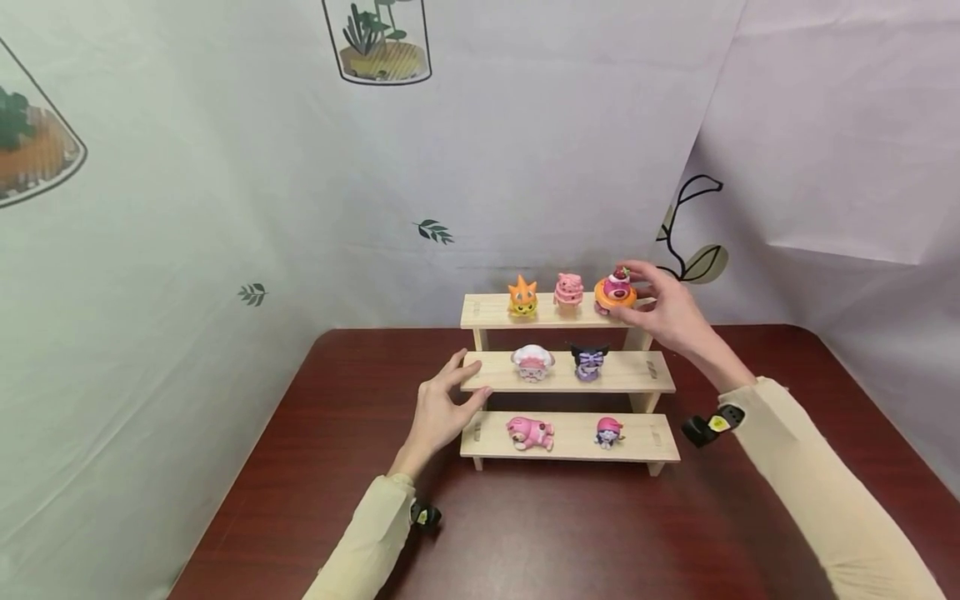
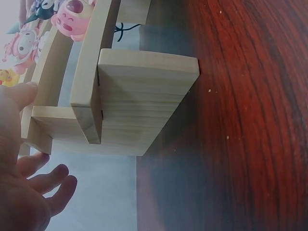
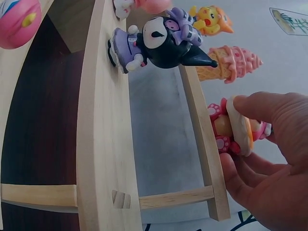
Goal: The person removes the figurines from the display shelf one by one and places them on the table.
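My right hand (image 1: 671, 312) pinches a pink bear figurine (image 1: 617, 289) in an orange ring at the right end of the top tier. In the right wrist view, the thumb and fingers lie on either side of the figurine (image 3: 233, 127), its paw-print feet at the board. At the left end of the middle tier (image 1: 487, 369) of a wooden stepped display stand, my left hand (image 1: 438, 408) holds the board between thumb and fingers. Beside the bear stand a pink ice-cream-cone figurine (image 1: 568, 292) and an orange-yellow spiky figurine (image 1: 522, 297).
On the middle tier are a white-hooded pink figurine (image 1: 532, 363) and a black-and-purple one (image 1: 588, 362). The lowest tier bears a lying pink bear (image 1: 531, 432) and a small pink-capped figurine (image 1: 608, 432). A dark red table (image 1: 555, 533) lies beneath; patterned cloth (image 1: 525, 150) hangs behind.
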The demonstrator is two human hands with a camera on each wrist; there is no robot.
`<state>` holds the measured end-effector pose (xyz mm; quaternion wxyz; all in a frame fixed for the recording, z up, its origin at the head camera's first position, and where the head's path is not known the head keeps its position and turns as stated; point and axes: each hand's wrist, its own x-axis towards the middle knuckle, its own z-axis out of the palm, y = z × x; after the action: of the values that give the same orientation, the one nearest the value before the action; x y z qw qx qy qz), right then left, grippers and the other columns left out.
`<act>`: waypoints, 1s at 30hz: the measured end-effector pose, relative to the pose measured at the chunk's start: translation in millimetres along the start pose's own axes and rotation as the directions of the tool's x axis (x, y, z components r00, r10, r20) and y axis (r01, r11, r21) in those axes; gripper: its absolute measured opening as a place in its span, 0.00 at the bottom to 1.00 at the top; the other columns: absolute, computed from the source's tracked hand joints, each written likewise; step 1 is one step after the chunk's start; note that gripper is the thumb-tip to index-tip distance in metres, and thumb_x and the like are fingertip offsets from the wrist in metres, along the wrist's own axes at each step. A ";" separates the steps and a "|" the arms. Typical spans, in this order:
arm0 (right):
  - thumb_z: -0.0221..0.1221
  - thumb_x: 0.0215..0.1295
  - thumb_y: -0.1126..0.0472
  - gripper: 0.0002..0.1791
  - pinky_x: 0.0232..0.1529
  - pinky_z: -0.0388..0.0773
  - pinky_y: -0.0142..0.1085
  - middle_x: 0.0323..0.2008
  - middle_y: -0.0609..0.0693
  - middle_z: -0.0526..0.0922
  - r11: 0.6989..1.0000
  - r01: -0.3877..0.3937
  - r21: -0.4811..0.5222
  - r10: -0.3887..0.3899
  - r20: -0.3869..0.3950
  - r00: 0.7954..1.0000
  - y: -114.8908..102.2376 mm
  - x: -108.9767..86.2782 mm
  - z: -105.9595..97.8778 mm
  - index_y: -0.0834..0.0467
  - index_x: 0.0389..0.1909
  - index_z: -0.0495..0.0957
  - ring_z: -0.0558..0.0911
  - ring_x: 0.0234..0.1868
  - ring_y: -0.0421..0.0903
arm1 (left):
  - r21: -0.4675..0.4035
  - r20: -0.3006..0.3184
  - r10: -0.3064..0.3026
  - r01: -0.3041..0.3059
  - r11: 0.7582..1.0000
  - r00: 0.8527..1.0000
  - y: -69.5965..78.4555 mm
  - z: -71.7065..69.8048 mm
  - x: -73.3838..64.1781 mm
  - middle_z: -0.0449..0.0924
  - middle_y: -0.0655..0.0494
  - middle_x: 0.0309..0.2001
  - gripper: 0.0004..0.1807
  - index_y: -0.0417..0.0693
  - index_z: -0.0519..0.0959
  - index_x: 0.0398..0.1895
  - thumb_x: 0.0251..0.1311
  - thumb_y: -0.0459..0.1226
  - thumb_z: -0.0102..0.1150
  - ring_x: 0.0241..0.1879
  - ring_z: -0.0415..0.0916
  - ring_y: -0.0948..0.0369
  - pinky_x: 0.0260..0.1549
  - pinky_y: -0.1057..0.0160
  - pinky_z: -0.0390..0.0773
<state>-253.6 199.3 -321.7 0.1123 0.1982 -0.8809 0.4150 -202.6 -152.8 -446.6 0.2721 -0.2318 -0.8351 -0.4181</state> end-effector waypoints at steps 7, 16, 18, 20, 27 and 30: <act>0.70 0.61 0.65 0.37 0.52 0.74 0.60 0.59 0.69 0.72 1.000 -0.005 -0.014 0.005 0.001 1.000 0.3 -0.7 1.2 0.62 0.70 0.65 0.76 0.54 0.68 | 0.001 -0.004 -0.002 0.002 1.000 1.000 2.3 -0.3 -1.5 0.75 0.37 0.62 0.23 0.38 0.84 0.54 0.53 0.36 0.75 0.57 0.77 0.45 0.52 0.48 0.77; 0.70 0.61 0.66 0.36 0.51 0.75 0.60 0.57 0.69 0.73 1.000 0.008 -0.018 -0.008 -0.015 1.000 2.6 -3.6 1.3 0.62 0.68 0.67 0.77 0.52 0.67 | -0.002 -0.003 -0.010 0.010 1.000 1.000 2.0 0.6 -2.5 0.75 0.37 0.62 0.23 0.39 0.84 0.54 0.53 0.36 0.75 0.58 0.76 0.46 0.53 0.49 0.76; 0.70 0.61 0.65 0.36 0.51 0.75 0.59 0.57 0.69 0.73 1.000 0.009 -0.022 -0.010 -0.021 1.000 2.4 -4.7 0.8 0.62 0.68 0.67 0.78 0.52 0.67 | -0.004 -0.003 -0.005 0.005 1.000 1.000 2.0 0.7 -1.9 0.75 0.37 0.62 0.23 0.39 0.84 0.53 0.53 0.36 0.75 0.58 0.76 0.46 0.53 0.49 0.76; 0.70 0.60 0.66 0.35 0.50 0.75 0.59 0.57 0.68 0.73 1.000 0.011 -0.023 -0.011 -0.025 1.000 1.6 -5.6 0.0 0.62 0.68 0.67 0.78 0.52 0.66 | -0.005 -0.003 -0.002 0.002 1.000 1.000 2.0 0.7 -1.4 0.75 0.37 0.61 0.23 0.39 0.84 0.53 0.53 0.36 0.75 0.58 0.76 0.46 0.53 0.48 0.76; 0.70 0.60 0.65 0.34 0.47 0.79 0.54 0.55 0.67 0.76 0.999 0.039 -0.033 -0.041 -0.053 0.998 -7.1 -8.4 -4.9 0.61 0.67 0.69 0.80 0.50 0.65 | -0.003 -0.004 -0.005 0.005 1.000 1.000 2.1 -0.2 -1.1 0.74 0.36 0.62 0.23 0.39 0.84 0.53 0.53 0.36 0.76 0.58 0.76 0.46 0.54 0.48 0.76; 0.70 0.60 0.64 0.33 0.44 0.80 0.38 0.54 0.66 0.77 0.998 0.050 -0.049 -0.053 -0.063 0.997 -12.9 -10.6 -6.7 0.60 0.66 0.70 0.81 0.49 0.64 | -0.002 -0.005 -0.002 0.002 1.000 1.000 2.0 -0.6 -0.9 0.74 0.36 0.62 0.23 0.39 0.84 0.53 0.53 0.36 0.76 0.57 0.77 0.46 0.53 0.48 0.76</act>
<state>-238.2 199.7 -312.4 0.1556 0.2046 -0.8811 0.3969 -200.6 -152.3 -445.7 0.2737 -0.2300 -0.8342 -0.4198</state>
